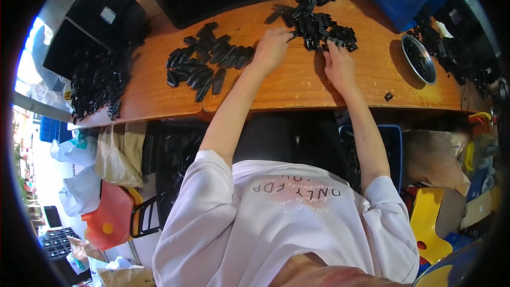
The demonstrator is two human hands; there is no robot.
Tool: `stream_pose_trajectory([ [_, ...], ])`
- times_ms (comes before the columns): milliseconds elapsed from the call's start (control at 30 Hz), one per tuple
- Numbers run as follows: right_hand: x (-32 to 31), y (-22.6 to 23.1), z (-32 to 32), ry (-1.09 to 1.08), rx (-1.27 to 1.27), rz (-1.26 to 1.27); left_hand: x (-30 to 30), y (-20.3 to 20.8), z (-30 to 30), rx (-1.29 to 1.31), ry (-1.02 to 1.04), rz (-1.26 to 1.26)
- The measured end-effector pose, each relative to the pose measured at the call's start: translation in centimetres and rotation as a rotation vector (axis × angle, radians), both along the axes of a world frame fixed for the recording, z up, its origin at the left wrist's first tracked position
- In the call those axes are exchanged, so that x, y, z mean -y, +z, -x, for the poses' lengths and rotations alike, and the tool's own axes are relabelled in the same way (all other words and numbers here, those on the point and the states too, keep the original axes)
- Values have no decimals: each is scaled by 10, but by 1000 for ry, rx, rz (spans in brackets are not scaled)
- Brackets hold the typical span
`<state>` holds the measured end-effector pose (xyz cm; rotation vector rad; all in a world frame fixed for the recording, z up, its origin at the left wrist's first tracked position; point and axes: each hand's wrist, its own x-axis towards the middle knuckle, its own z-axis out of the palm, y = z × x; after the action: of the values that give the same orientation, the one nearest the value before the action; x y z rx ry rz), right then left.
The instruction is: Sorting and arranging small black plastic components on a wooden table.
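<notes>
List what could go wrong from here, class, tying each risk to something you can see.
The loose piece near the front edge of the table could get knocked off. The left forearm lies close to the left pile and might nudge pieces. The right hand is at the middle pile, which could slip and scatter.

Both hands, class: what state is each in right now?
Left hand: at left edge of black pile; grip unclear.
Right hand: at pile's near edge; grip unclear.
</notes>
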<state>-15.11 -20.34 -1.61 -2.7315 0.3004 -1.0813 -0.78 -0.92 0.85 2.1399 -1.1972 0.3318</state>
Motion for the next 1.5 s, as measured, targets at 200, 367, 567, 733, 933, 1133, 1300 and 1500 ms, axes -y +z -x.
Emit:
stream_pose_trajectory([
  [200, -1, 12, 53, 231, -181, -745, -29, 6, 55, -311, -171, 38],
  [367, 4, 15, 56, 179, -181, -459, -29, 16, 49, -103, -221, 72],
  [567, -13, 27, 66, 322, -108, -65, -26, -1, 40, -56, -339, 40],
  [733, -10, 26, 74, 220, -172, 158, -39, -1, 51, -248, -275, 71],
  [933, -8, 24, 98, 64, -237, 128, -39, -3, 51, -241, -290, 116],
  [1133, -9, 14, 96, 167, -134, -172, -38, -4, 51, -295, -382, 133],
  [1300, -55, 19, 69, 326, 6, -310, -35, -5, 52, -308, -393, 123],
  [1500, -49, 21, 67, 369, -32, -314, -42, -2, 51, -386, -363, 79],
])
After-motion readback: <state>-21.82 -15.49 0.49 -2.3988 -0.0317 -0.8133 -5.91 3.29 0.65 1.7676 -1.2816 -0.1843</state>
